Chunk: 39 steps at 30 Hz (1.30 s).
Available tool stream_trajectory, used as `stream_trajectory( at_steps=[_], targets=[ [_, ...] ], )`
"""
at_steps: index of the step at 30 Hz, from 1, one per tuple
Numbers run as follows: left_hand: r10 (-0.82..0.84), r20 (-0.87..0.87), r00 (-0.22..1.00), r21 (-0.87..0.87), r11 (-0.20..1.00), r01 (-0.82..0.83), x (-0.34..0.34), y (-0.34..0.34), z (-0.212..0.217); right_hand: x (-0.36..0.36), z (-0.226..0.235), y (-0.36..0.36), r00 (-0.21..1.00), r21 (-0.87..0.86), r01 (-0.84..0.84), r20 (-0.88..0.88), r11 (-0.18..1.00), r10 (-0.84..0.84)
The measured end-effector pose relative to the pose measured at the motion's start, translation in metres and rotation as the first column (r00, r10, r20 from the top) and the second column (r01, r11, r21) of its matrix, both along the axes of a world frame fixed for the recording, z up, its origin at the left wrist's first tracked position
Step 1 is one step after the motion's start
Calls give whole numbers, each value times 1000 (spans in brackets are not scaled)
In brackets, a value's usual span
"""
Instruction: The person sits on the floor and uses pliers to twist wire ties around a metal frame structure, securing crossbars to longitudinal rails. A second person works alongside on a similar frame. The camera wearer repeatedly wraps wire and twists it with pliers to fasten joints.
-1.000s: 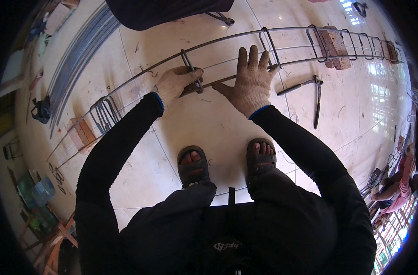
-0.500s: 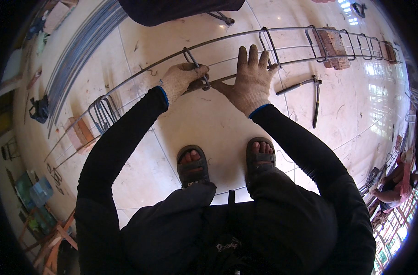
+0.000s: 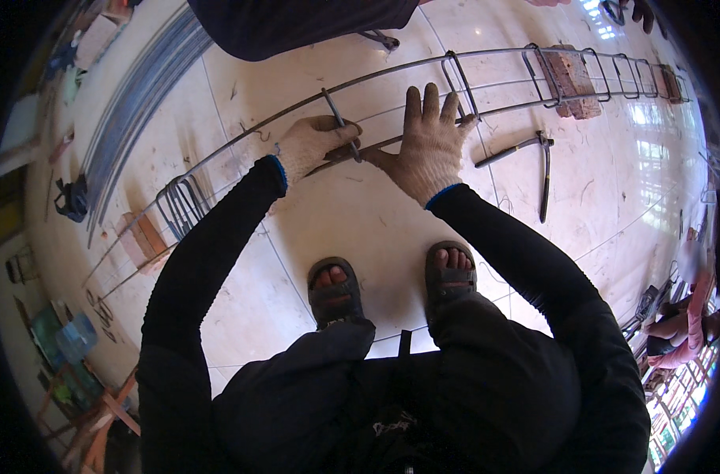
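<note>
My left hand (image 3: pixel 306 147), in a pale knitted glove, pinches a bent steel stirrup (image 3: pixel 334 110) between thumb and fingers. That stirrup reaches across the two long steel bars (image 3: pixel 380 73) of a narrow rebar frame and appears almost edge-on. My right hand (image 3: pixel 433 148), gloved too, lies open with fingers spread over the nearer bar, its thumb pointing toward the stirrup's lower end. Just right of it, another stirrup (image 3: pixel 460 83) stands around the bars. Pincers (image 3: pixel 542 144) with dark handles lie spread on the floor beyond my right wrist.
Bricks (image 3: pixel 572 85) prop the frame at right and another brick (image 3: pixel 144 237) at left, near several bunched stirrups (image 3: pixel 184 207). Long loose bars (image 3: pixel 147 103) lie at the far left beside a black bag (image 3: pixel 71 194). Someone in dark clothing (image 3: pixel 297 25) is across the frame; another person (image 3: pixel 680 336) sits at right.
The stirrup in my left hand has turned from a visible loop to nearly edge-on. My right hand stays spread, shifted slightly. A dark hand shape has appeared at the top right.
</note>
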<state>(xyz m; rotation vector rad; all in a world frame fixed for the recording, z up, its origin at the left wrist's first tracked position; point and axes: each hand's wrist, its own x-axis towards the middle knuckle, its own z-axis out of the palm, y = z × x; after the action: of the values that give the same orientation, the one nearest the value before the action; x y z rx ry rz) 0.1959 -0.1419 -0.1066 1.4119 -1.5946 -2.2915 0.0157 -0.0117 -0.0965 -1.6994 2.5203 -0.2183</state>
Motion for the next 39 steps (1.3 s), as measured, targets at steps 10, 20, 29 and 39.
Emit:
stream_trajectory(
  at_steps=[10, 20, 29, 39],
  targets=[
    [43, -2, 999, -37, 998, -44, -3, 6, -3, 1, -2, 1, 998, -43, 26, 51, 999, -23],
    [69, -49, 996, -20, 997, -70, -1, 8, -11, -68, -24, 133, 943, -446, -112, 234, 888, 237],
    [67, -12, 998, -27, 997, -67, -1, 7, -17, -126, -39, 294, 888, -194, 423, 285, 885, -362],
    [65, 3, 998, -42, 997, -65, 5, 1, -28, -71, -35, 251, 929, 22, 309, 206, 951, -307]
  ],
)
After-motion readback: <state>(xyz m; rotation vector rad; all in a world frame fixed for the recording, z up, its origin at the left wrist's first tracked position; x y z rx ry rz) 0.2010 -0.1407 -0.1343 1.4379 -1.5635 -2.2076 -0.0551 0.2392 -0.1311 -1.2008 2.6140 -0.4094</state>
